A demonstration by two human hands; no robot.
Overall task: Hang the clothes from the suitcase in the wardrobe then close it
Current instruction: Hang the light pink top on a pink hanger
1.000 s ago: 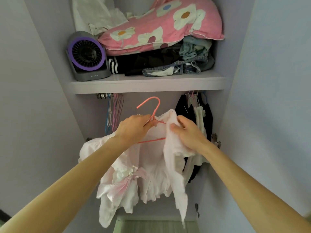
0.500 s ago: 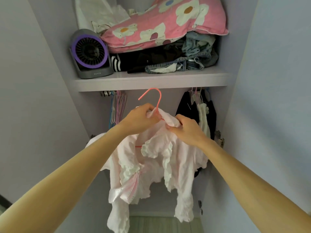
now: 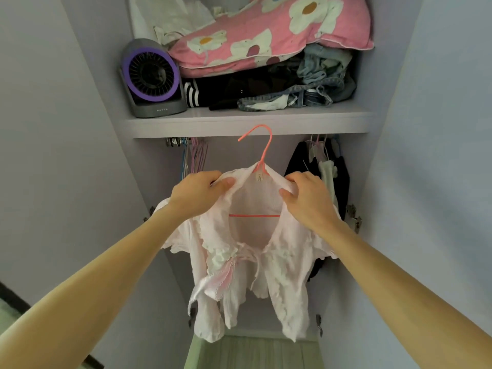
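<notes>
You are pinching the pale pink blouse [image 3: 253, 267] at both shoulders now, left hand [image 3: 198, 194] and right hand [image 3: 306, 198] either side of the collar, whereas a second ago the left was clutching the pink hanger [image 3: 262, 153] by its neck while the right was tugging bunched cloth over it. The blouse is hanging spread on the hanger before the open wardrobe [image 3: 157, 235], the hook rising in front of the shelf [image 3: 250, 123] edge, not yet on a rail. Dressing the hanger is looking finished, and hooking it between the empty hangers [image 3: 195, 158] and the dark clothes [image 3: 300, 161] is likely coming next.

Home, wardrobe [image 3: 250, 126], hung clothes [image 3: 294, 163], pillow [image 3: 266, 35]
</notes>
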